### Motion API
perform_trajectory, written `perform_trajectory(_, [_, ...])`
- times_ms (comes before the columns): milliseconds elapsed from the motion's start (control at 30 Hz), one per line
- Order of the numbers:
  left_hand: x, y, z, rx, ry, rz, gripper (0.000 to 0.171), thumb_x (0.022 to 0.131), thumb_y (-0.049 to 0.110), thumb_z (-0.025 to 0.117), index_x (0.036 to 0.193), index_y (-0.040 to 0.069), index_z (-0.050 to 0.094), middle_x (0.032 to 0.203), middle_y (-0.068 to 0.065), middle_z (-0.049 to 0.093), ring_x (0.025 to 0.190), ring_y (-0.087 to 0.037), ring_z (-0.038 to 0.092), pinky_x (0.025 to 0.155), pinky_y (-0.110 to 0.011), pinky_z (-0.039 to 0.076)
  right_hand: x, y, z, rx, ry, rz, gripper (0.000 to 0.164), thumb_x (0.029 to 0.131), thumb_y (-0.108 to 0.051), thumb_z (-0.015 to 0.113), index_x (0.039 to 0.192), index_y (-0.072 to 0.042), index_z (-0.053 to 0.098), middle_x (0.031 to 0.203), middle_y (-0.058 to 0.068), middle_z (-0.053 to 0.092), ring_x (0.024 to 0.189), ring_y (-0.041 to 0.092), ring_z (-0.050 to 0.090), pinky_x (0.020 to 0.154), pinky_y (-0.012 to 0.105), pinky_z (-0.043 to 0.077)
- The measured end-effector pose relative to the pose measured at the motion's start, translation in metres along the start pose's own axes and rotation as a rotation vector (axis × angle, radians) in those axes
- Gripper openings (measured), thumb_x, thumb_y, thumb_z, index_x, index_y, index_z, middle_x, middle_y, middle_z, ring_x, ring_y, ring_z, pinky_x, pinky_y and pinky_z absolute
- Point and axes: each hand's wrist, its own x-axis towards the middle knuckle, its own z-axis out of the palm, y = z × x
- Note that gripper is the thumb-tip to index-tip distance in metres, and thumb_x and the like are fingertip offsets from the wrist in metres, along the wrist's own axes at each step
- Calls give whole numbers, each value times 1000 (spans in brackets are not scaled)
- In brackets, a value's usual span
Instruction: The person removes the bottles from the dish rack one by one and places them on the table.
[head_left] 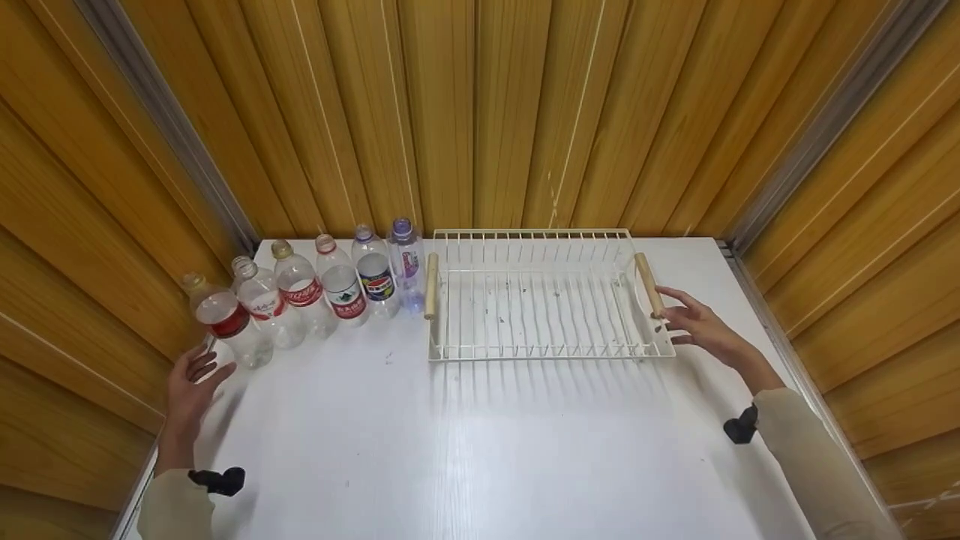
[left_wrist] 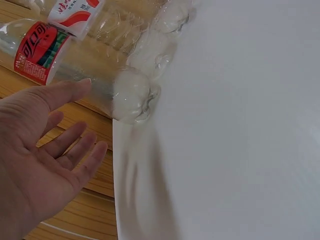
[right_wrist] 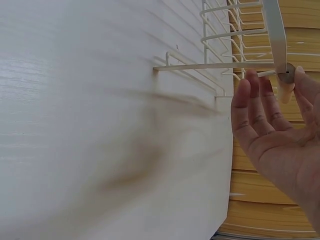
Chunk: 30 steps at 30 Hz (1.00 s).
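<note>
On the left, my left hand (head_left: 193, 382) is beside a clear cola bottle (head_left: 229, 319) with a red label, fingers loosely spread and holding nothing. In the left wrist view its thumb overlaps the side of that cola bottle (left_wrist: 90, 60). A white wire dish rack (head_left: 551, 358) stands at the back with two wooden handles. My right hand (head_left: 709, 330) is at the rack's right wooden handle (head_left: 649, 285). The right wrist view has its thumb against the handle's end (right_wrist: 285, 82), with the other fingers loosely bent below the rack's side frame (right_wrist: 278, 35).
Several more capless bottles line up behind the cola bottle, including a Pepsi-labelled one (head_left: 375, 274) and a purple-tinted one (head_left: 406, 262) close to the rack's left handle (head_left: 431, 285). Wood-patterned panels (head_left: 510, 112) enclose the white table (head_left: 480, 450) at the back and sides.
</note>
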Motion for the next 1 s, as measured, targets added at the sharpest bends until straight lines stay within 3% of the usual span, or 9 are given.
perform_trajectory(133, [-10,3,-7,43,-48,48,51,95,16,73,139,14,48,96,35,58,97,10,56,81,-5,48,0,-1,0,-10,-3,-10,62,110,-31,47,163,-16,20,149,30,49,114,12,63,96,37,55])
perform_trajectory(400, [-29,18,-3,131,-183,111,57,98,32,69,143,5,47,102,31,62,95,13,58,82,-8,51,2,-4,-2,-8,10,14,63,109,-34,47,164,-19,20,151,30,45,118,17,62,105,51,51])
perform_trajectory(633, [-39,30,17,142,-246,152,56,100,34,66,143,3,49,111,20,68,95,11,61,84,-10,52,3,-8,-3,-31,12,10,62,110,-35,46,164,-21,19,151,25,47,120,22,60,105,52,51])
perform_trajectory(900, [-48,41,41,188,-330,204,51,101,31,65,143,3,52,133,-21,64,99,9,60,86,-12,52,-1,-7,-2,-22,9,18,62,109,-35,48,163,-20,21,151,25,47,115,16,61,104,54,51])
perform_trajectory(1000, [-51,48,49,226,-361,229,52,101,33,65,143,6,52,137,-22,63,105,7,59,88,-10,49,-1,-6,-2,-13,-3,-4,62,109,-32,48,163,-18,21,142,11,59,113,13,62,100,48,53])
